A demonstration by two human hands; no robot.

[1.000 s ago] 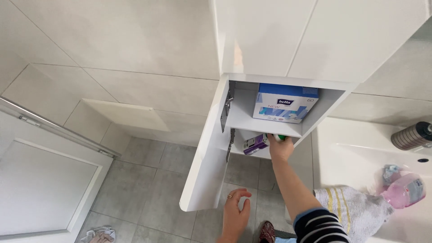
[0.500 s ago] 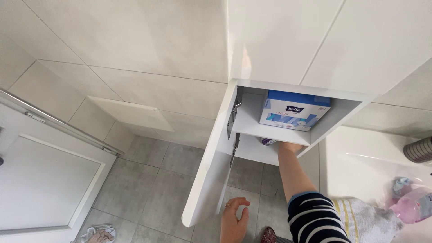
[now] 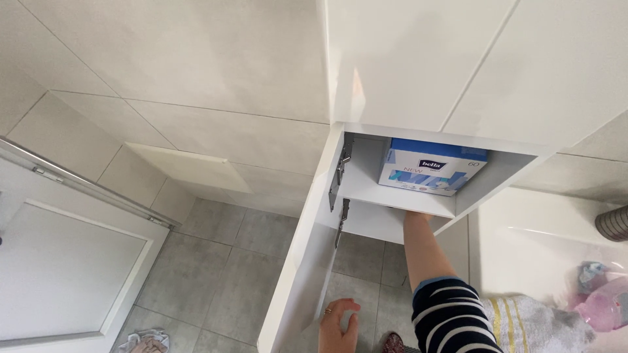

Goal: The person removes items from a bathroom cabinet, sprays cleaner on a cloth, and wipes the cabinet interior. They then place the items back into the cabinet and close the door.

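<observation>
A white wall cabinet stands with its door swung open. On its upper shelf sits a blue and white box. My right arm, in a striped sleeve, reaches up into the lower compartment. My right hand is hidden behind that shelf, so I cannot see what it holds or touches. My left hand, wearing a ring, hangs low beside the door's bottom corner, fingers apart and holding nothing.
To the right is a white basin with a striped towel, a pink bottle and a dark ribbed dispenser. A white glazed door stands at left. A crumpled cloth lies on the grey floor tiles.
My right hand has gone deeper into the lower compartment and out of sight. The green-capped item it held and the purple box are no longer visible. My left hand dropped slightly.
</observation>
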